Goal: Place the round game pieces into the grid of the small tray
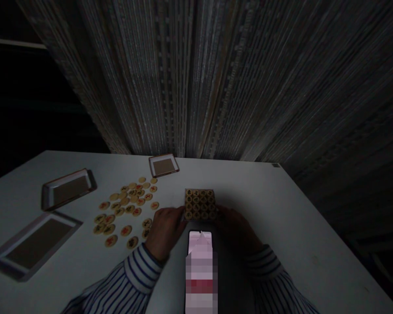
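A small box of Chinese chess pieces (200, 204) sits on the white table in front of me, its round pieces lying in neat rows with dark characters up. My left hand (165, 230) grips the box's left side, thumb and fingers at its near corner. On the right side my right hand (237, 227) holds the opposite edge; it lies in deep shadow and its fingertips are partly hidden. Loose Chinese chess pieces (129, 209) are scattered left of my left hand, some with red characters, some dark, some blank side up.
Just below the box lies a phone (200, 242) with a lit screen, partly pixelated. Three shallow open box parts stand around the loose pieces: one at the back (164, 166), one at the left (68, 190), one at the near left (36, 244). A striped curtain (190, 78) hangs behind the table (249, 179).
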`<control>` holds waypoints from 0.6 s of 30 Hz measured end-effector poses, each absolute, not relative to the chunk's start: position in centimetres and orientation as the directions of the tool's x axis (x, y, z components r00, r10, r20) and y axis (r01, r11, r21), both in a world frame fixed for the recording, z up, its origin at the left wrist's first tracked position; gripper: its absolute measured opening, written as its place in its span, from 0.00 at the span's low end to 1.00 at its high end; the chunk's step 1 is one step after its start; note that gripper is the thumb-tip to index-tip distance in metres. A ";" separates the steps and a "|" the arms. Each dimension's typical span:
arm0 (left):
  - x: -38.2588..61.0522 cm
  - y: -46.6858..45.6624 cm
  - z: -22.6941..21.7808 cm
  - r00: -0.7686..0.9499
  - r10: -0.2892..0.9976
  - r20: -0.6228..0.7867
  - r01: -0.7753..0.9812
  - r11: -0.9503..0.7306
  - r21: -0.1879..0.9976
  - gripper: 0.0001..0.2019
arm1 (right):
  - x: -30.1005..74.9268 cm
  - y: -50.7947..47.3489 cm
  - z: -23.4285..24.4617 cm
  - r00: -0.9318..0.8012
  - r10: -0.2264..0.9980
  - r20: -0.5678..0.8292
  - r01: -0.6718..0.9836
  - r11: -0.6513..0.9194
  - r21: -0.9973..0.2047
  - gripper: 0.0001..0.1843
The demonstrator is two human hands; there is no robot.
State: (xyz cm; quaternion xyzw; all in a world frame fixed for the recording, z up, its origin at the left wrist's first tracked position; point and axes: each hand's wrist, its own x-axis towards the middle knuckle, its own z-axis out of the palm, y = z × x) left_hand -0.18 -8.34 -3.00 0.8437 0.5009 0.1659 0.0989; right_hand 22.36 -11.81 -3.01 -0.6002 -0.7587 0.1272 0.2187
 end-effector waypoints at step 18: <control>-4.2 -6.6 -0.1 0.320 0.928 0.190 0.796 -0.372 0.477 0.15 | 23.8 -7.7 0.0 -0.144 0.960 0.238 0.851 0.243 -0.466 0.15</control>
